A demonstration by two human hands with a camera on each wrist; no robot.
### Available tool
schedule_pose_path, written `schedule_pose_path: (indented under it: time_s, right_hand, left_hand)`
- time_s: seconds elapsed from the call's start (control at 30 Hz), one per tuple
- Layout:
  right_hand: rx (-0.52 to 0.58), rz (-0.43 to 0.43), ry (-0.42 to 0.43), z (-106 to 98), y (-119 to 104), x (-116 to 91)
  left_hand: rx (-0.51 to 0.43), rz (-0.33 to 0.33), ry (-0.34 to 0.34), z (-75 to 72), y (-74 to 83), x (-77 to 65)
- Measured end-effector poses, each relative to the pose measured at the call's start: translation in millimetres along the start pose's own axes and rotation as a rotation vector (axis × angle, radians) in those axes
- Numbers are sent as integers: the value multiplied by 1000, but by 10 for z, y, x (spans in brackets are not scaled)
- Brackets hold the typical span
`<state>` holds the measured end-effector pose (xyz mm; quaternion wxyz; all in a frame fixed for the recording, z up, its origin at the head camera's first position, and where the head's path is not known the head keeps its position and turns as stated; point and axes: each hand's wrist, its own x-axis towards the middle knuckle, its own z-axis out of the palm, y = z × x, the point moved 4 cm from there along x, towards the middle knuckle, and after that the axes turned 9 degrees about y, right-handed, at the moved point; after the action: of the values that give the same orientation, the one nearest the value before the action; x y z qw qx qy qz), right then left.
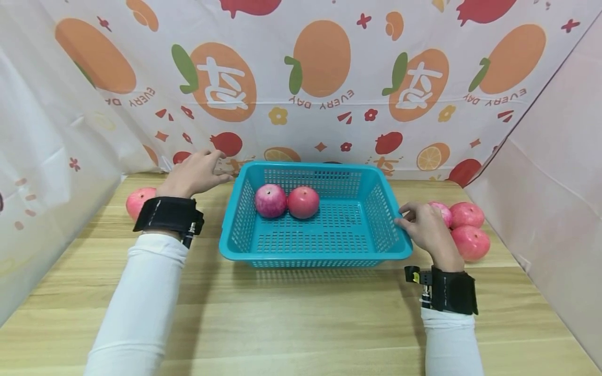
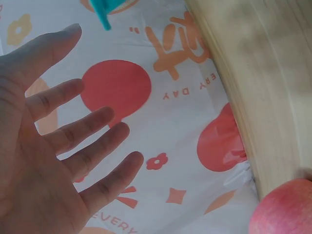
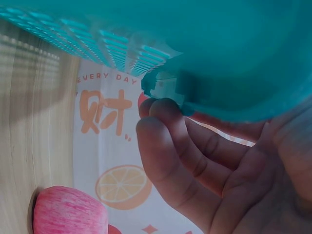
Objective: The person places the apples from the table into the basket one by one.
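Note:
A turquoise plastic basket (image 1: 315,256) with perforated sides sits on the table. Inside it, towards the left, two pinkish-red apples (image 1: 303,202) lie side by side. My right hand (image 1: 425,227) grips the basket's right rim, and the right wrist view shows its fingers (image 3: 163,151) curled under the edge. Left of the basket, my left hand (image 1: 195,171) is raised with nothing in it. Its fingers (image 2: 87,156) are spread in the left wrist view, apart from the basket corner (image 2: 100,12). One apple (image 1: 139,202) lies beside the left wrist, partly hidden by it.
Several more apples (image 1: 470,243) cluster to the right of my right hand, one partly behind it. A white curtain (image 1: 324,136) with fruit prints hangs along the table's back, and plain white sheeting (image 1: 555,172) stands on the right. The wooden table (image 1: 301,324) extends towards me.

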<state>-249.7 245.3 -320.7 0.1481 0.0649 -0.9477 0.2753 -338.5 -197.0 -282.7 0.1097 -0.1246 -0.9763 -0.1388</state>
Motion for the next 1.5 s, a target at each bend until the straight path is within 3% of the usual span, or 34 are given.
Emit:
schedule_pose_path:
  time_s: [0.33, 0.63, 1.5]
  right_hand:
    - [2, 6, -3, 1, -1, -2]
    - [-4, 9, -7, -16, -13, 5]
    - [-10, 6, -7, -16, -12, 9]
  left_hand:
    - [18, -13, 23, 21, -178, -71]
    - [47, -58, -5, 94, -364, -141]
    - [73, -112, 38, 182, -701, -317]
